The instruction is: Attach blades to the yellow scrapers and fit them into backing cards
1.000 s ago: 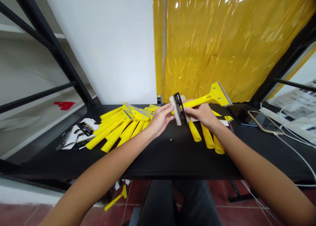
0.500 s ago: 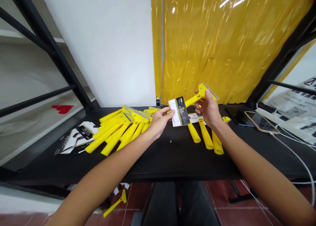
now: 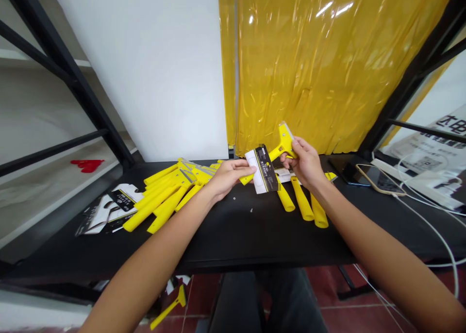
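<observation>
Over the black shelf, a yellow scraper (image 3: 286, 140) is held between both hands, blade end up and to the right. My right hand (image 3: 307, 160) is closed on it just below its head. Around its handle sits a black-and-white cardboard packaging card (image 3: 264, 170), and the handle's end shows past the card. My left hand (image 3: 229, 177) pinches the card's left edge with thumb and fingers. To the left lies a pile of yellow scrapers (image 3: 160, 197), partly behind my left forearm. Below my right hand are several more scrapers (image 3: 302, 199), with cards partly showing at their upper ends.
Folded packaging cards (image 3: 109, 209) lie at the shelf's left. Two phones (image 3: 380, 178) and white cables (image 3: 424, 226) are at the right. A yellow plastic curtain (image 3: 309, 71) hangs behind. Another scraper (image 3: 167, 308) is down near the floor. Black frame posts (image 3: 83, 95) flank the shelf.
The card has slid along the handle so its end now pokes out on the left. The scraper and right hand have shifted slightly left, with the head tilted more upright.
</observation>
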`<state>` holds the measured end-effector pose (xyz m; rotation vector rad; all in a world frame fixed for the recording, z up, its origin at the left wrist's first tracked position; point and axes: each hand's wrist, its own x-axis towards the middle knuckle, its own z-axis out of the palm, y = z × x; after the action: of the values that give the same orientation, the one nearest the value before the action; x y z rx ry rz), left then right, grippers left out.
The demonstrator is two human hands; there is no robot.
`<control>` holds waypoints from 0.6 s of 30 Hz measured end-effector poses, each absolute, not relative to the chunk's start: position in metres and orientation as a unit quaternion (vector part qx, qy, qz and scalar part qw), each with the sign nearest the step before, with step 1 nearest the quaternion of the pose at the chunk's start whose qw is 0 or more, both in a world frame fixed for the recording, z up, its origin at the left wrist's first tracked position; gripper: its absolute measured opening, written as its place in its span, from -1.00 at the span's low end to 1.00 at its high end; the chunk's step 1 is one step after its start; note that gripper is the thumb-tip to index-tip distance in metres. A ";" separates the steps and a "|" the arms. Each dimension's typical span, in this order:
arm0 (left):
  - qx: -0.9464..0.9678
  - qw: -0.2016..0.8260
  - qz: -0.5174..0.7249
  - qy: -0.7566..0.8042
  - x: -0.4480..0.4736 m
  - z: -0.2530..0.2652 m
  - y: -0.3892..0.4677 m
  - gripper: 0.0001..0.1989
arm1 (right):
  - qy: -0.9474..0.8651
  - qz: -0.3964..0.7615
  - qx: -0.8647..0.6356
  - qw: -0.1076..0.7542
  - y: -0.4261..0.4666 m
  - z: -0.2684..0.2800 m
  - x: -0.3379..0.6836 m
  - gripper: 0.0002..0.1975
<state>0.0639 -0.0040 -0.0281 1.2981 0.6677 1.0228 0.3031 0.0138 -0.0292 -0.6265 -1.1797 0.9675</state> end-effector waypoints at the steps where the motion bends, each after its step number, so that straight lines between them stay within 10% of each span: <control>1: 0.560 0.636 0.445 0.289 0.064 -0.027 -0.005 -0.69 | -0.524 0.432 -0.273 0.681 0.014 -0.030 0.302 -0.69; 18: 0.538 0.607 0.501 0.302 0.081 -0.039 -0.017 -0.59 | -0.584 0.493 -0.312 0.564 -0.006 -0.039 0.273 -0.49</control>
<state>0.0806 -0.0167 -0.0388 1.2428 0.6987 1.1578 0.2732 -0.0059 -0.0385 -0.7350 -1.3736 1.1602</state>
